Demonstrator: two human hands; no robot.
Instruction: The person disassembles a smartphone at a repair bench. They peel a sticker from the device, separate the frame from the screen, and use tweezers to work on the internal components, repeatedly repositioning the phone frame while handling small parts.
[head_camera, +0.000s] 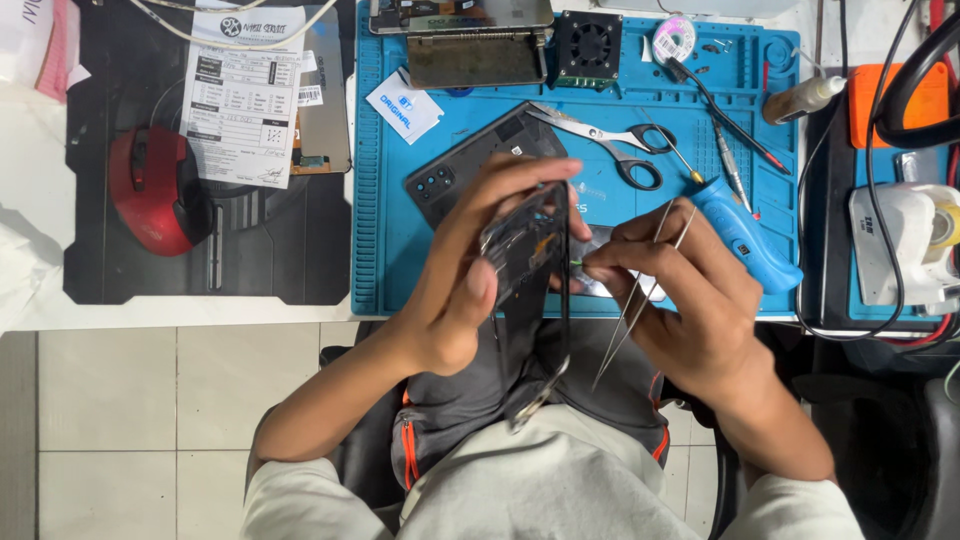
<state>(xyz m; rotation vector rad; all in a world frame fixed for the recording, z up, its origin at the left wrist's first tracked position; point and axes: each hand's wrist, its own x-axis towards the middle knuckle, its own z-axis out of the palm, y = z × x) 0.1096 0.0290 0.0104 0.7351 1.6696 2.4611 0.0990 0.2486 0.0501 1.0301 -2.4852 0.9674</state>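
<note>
My left hand (470, 270) grips an opened black phone frame (530, 290), held on edge above my lap at the front of the blue work mat (480, 90). My right hand (680, 300) holds thin metal tweezers (640, 290) along its palm, and its fingertips pinch a tiny green part (578, 264) against the frame's right side. Beneath my hands a dark phone back cover (470, 160) lies on the mat.
Scissors (610, 140), a blue-handled tool (745, 235), screwdrivers and a small fan unit (588, 45) lie on the mat. A red mouse (150, 190) and a printed sheet (243, 95) sit on the black pad at left. At right is a white tape dispenser (905, 245).
</note>
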